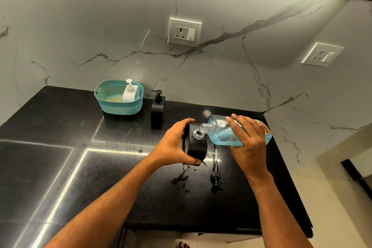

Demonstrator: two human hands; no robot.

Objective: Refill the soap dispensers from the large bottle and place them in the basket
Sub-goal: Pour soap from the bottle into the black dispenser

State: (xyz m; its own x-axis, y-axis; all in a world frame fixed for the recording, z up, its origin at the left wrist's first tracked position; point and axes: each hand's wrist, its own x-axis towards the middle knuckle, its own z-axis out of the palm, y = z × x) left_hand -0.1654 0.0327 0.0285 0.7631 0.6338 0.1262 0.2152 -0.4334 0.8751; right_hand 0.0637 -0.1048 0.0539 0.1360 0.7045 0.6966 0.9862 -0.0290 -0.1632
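We note the large bottle (231, 133) lying nearly horizontal in the right hand (248, 137), its long axis running right to left, threaded clear neck pointing left and just above the small clear mouth of the black dispenser (196, 147). The two openings sit almost touching, bottle neck slightly up and right of the dispenser mouth; our judgement is that the pour turns on this alignment, since the target mouth is narrow. Right grip: fingers spread and curled over the bottle's upper side, holding it. Left hand (177, 145): grip wrapped round the dispenser's left flank, thumb low, fingers over the top, steadying it on the table (60, 167). Bottle is clear plastic, soft-shouldered, with blue liquid pooled along its lower side, short of the neck. Dispenser is matt black, boxy with rounded corners. Its removed pump (215, 175) lies on the table just right of it. A second black dispenser (158, 106) stands capped further back; a white dispenser (130, 92) stands in the teal woven-look basket (112, 106). Table is polished black stone, wet spots near the dispenser.
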